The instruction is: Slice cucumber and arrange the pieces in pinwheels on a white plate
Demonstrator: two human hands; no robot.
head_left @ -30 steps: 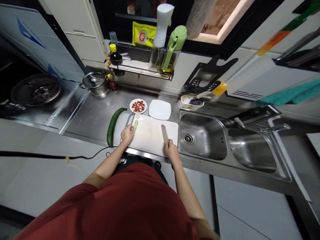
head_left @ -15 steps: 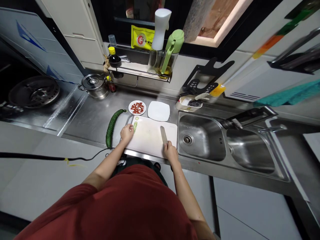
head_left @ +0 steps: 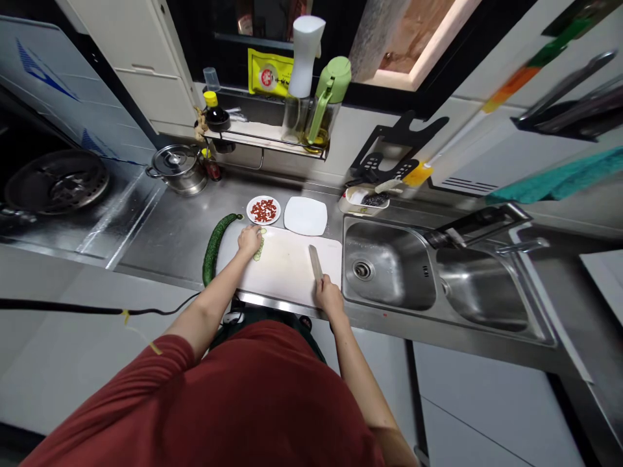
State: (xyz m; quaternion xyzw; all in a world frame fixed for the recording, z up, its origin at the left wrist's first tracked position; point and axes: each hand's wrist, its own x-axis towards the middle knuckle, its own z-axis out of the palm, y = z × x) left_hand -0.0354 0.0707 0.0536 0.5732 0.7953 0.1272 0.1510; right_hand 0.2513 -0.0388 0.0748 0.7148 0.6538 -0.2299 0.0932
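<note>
My left hand point(head_left: 250, 240) is at the upper left of the white cutting board point(head_left: 287, 272), over its handle corner, fingers curled in beside a row of pale green cucumber slices point(head_left: 258, 251). Whatever its fingertips may pinch is hidden. In my right hand point(head_left: 330, 296) a knife point(head_left: 315, 263) is gripped by its handle, its blade pointing away from me over the right part of the board. Left of the board lies a long, dark green cucumber point(head_left: 217, 246), its cut-looking end toward the back.
Behind the board stand a white plate of chopped red pieces point(head_left: 263, 210) and a white square plate point(head_left: 305, 216). A double sink point(head_left: 389, 272) adjoins on the right. A lidded pot point(head_left: 178, 170) is at the back left, and a shelf of bottles point(head_left: 272, 139) hangs above.
My left hand has moved away from me along the slices, toward the board's far left corner. My right hand and the knife keep about the same place; the view has shifted slightly.
</note>
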